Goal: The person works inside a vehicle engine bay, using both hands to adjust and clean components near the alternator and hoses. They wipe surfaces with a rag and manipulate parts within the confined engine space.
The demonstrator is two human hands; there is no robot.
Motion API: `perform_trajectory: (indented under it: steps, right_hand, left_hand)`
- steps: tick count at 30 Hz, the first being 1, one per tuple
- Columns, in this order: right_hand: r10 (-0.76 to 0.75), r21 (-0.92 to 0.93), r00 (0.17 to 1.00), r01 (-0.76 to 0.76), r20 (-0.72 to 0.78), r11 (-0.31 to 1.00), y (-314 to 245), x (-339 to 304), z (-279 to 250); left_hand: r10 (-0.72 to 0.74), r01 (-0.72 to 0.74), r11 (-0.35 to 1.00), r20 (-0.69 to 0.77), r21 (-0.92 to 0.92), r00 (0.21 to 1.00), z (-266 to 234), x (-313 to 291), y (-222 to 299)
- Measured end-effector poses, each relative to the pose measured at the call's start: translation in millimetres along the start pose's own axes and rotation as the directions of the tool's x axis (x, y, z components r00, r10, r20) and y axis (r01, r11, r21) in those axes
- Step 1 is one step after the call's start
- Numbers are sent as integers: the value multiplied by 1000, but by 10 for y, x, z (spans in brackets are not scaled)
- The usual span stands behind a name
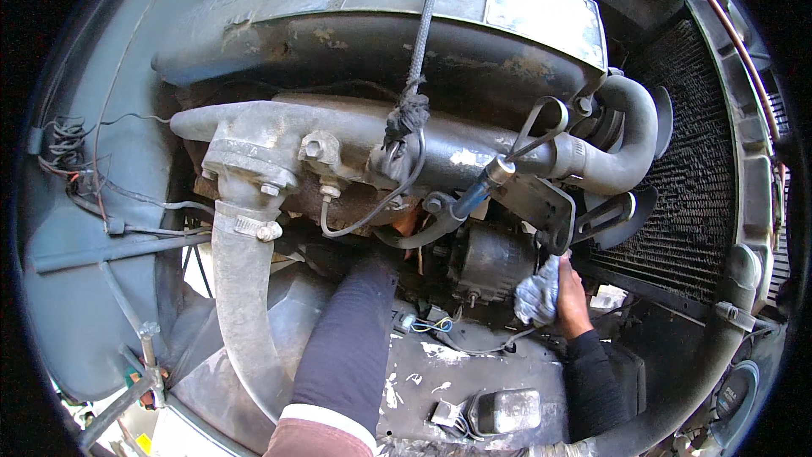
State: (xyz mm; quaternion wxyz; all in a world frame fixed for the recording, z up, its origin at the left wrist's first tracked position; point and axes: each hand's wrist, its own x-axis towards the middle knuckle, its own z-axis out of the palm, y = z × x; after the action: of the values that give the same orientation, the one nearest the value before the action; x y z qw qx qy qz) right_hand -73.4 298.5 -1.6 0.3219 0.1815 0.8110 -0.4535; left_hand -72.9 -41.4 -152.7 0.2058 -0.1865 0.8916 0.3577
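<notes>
Grey-white cotton, or something like it, makes up the crumpled cloth bunched in the right hand. Its thumb side faces up and the fingers look closed on the fabric, though most of them are hidden behind it. The cloth sits at the right end of a dark cylindrical housing, just below a metal bracket; whether it presses on the housing, I cannot tell.

Good handling here, I judge, means keeping the bundle tight, with no loose corner to snag on the bracket or the fan blade near it, and working in short, firm strokes with padding between knuckles and metal.

The left sleeve reaches up beneath the pipework; that hand is out of sight, so its grip cannot be told. Care seems due around the wired connector just beside that sleeve. Farther out stand the pale hose and the finned radiator.
</notes>
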Motion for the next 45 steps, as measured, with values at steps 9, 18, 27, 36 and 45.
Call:
perform_trajectory:
  steps: [9,18,27,36,45]
  right_hand:
    - [-365,-20,895,372,-256,928,34,60,298]
    - [-264,-34,946,263,-186,964,5,8,215]
    - [-324,-52,918,321,-228,946,-54,20,244]
    - [-274,-14,936,278,-222,960,-55,55,205]
    - [-212,-25,961,211,-177,977,48,86,196]
  left_hand:
    - [14,-14,1000,-2,7,1000,27,60,-12]
    - [42,-43,999,14,32,999,44,80,102]
    - [40,-40,998,17,47,999,19,-23,40]
    - [51,-52,997,23,49,998,19,38,81]
    - [48,-50,998,42,43,998,152,101,88]
